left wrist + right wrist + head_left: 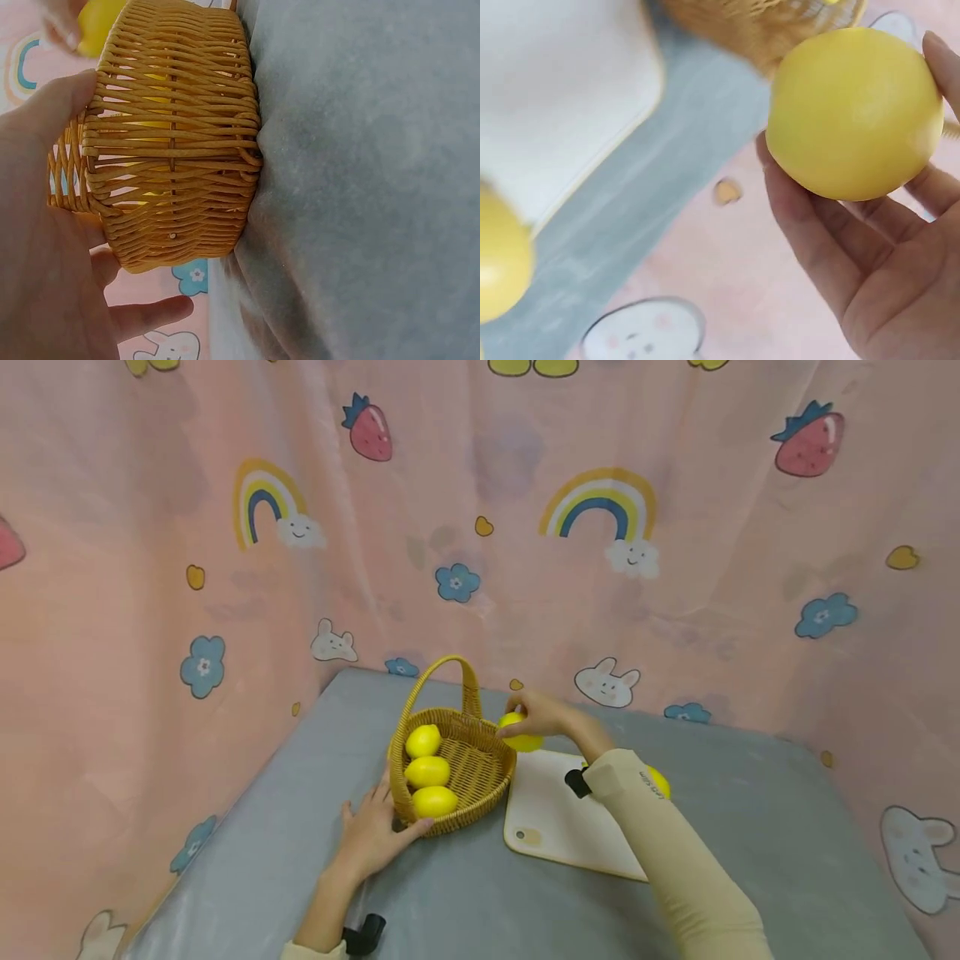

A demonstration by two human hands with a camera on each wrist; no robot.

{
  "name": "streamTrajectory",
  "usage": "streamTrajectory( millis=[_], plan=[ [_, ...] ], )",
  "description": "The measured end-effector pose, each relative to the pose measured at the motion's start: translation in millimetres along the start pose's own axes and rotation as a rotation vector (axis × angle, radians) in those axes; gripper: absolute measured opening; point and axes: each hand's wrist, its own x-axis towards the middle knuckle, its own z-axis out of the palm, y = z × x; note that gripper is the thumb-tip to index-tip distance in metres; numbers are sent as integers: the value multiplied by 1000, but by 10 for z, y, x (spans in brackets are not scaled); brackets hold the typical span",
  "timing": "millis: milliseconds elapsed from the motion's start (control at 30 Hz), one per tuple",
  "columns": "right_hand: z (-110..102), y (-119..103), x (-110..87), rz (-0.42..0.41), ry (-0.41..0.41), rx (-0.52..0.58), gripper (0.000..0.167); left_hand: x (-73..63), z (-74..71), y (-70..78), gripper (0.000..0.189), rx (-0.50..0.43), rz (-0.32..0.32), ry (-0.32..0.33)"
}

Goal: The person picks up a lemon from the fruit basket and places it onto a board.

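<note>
My right hand (546, 714) grips a yellow lemon (855, 112) between thumb and fingers, just beyond the right rim of a wicker basket (468, 817). In the right wrist view the lemon's rounded end faces the camera. Three lemons (427, 772) lie in a row along the basket's left side. My left hand (372, 835) rests against the basket's near left side, thumb along the front, other fingers spread. In the left wrist view its thumb (64, 101) touches the rim and one finger stretches out past the weave.
A white cutting board (558, 814) lies right of the basket, partly under my right forearm. Another lemon (658, 782) shows behind the sleeve at the board's far side. The basket's tall handle (468, 689) arches upward. A patterned pink curtain (510, 610) hangs behind the grey-covered table (465, 902).
</note>
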Motion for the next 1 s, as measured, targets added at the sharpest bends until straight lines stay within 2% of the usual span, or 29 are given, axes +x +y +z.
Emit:
streamTrajectory(
  millis=[167, 400, 700, 1000],
  plan=[
    [-34, 172, -157, 109, 7, -29, 36, 13, -42, -17, 90, 12, -4, 1],
    [163, 394, -252, 217, -32, -133, 35, -2, -19, -15, 93, 7, -4, -5],
    [366, 487, -238, 281, -94, -112, 31, -11, 5, -16, 93, 2, -21, -16],
    [453, 529, -212, 310, -98, -127, 32, 0, -2, -16, 91, -6, -23, -19]
  ],
)
